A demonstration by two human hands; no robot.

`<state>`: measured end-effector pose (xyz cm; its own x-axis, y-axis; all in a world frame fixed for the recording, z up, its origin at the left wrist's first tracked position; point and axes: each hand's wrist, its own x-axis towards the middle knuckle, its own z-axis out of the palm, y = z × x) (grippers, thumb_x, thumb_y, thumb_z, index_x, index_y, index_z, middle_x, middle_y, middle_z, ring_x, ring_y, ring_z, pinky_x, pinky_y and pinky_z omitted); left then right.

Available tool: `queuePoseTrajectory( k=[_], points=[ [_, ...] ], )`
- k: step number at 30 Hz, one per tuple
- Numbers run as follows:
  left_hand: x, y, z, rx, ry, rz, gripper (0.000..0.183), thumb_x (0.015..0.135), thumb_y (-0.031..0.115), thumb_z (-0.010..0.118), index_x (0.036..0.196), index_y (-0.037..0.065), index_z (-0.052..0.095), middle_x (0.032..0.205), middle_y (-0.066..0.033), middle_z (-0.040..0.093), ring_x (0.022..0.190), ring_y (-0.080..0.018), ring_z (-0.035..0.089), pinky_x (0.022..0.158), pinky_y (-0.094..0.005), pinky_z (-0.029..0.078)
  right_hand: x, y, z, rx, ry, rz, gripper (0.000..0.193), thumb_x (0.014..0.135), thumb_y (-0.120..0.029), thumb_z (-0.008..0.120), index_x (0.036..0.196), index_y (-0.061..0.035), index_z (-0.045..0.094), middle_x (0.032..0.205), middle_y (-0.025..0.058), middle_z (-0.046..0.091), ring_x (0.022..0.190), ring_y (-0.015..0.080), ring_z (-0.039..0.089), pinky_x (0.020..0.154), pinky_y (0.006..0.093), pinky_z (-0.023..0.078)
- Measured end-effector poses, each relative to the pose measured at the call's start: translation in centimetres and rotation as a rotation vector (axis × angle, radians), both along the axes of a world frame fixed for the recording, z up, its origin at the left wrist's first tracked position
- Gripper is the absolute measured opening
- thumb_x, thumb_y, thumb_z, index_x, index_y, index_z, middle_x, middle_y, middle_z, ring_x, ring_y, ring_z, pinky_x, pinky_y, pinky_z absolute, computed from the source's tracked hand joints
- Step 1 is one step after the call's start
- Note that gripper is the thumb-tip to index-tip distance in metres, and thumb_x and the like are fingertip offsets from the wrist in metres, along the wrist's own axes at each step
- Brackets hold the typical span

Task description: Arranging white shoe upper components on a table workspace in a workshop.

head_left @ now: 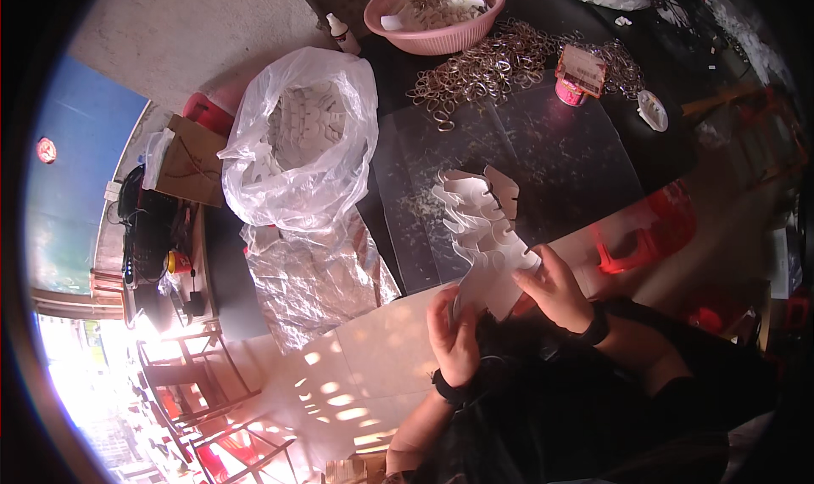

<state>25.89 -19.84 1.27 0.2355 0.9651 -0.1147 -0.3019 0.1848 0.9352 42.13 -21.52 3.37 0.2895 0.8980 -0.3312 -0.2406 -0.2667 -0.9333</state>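
Observation:
My left hand (454, 335) and my right hand (557, 290) both grip a strip of white scalloped card pieces (483, 229) at its near end. The strip's wavy folds fan out away from me over the table's near edge, and small dark notches or clips show along its right side. My left fingers close on the lower left corner, while my right thumb presses on the right edge. Left of the table's middle stands a clear plastic bag (343, 179) holding many similar white scalloped pieces (307, 121).
On the dark table (517, 136) lie a pile of metal rings (483, 64), a pink basin (434, 39) of scraps, a pink tub (570, 94) with a card on top, and a small white bottle (341, 33). A red stool (627, 251) stands at the right.

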Motion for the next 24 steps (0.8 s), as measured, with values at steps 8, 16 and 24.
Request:
queuePoseTrajectory(
  k=[8, 16, 24],
  points=[
    [0.1, 1.3, 1.5, 0.32, 0.225, -0.163, 0.042, 0.075, 0.009, 0.069, 0.103, 0.006, 0.038, 0.115, -0.0144, 0.043, 0.107, -0.0234, 0.047, 0.081, -0.035, 0.047, -0.5, -0.2, -0.8, 0.096, 0.063, -0.022, 0.026, 0.086, -0.009, 0.058, 0.1, 0.0012, 0.038, 0.084, 0.0072, 0.055, 0.068, 0.0103, 0.059, 0.052, 0.0239, 0.052],
    [1.9, 2.7, 3.2, 0.795, 0.737, -0.169, 0.042, 0.059, 0.004, 0.08, 0.09, 0.003, 0.051, 0.109, -0.0161, 0.049, 0.091, -0.0323, 0.057, 0.076, -0.0381, 0.049, -0.7, 0.0, -0.9, 0.207, -0.174, 0.045, 0.03, 0.085, -0.012, 0.06, 0.102, 0.0023, 0.039, 0.084, 0.007, 0.056, 0.077, 0.0104, 0.059, 0.062, 0.0248, 0.051],
    [-1.1, 6.2, 5.4, -0.023, -0.106, -0.19, 0.011, 0.079, -0.001, 0.062, 0.086, 0.004, 0.056, 0.109, -0.0118, 0.054, 0.097, -0.0232, 0.057, 0.083, -0.0343, 0.051, 5.8, 3.1, 3.6, 0.467, -1.027, 0.327, 0.105, 0.048, -0.011, 0.084, 0.137, -0.0142, 0.029, 0.134, 0.0156, 0.027, 0.125, 0.037, 0.028, 0.101, 0.0437, 0.029]
  ],
)
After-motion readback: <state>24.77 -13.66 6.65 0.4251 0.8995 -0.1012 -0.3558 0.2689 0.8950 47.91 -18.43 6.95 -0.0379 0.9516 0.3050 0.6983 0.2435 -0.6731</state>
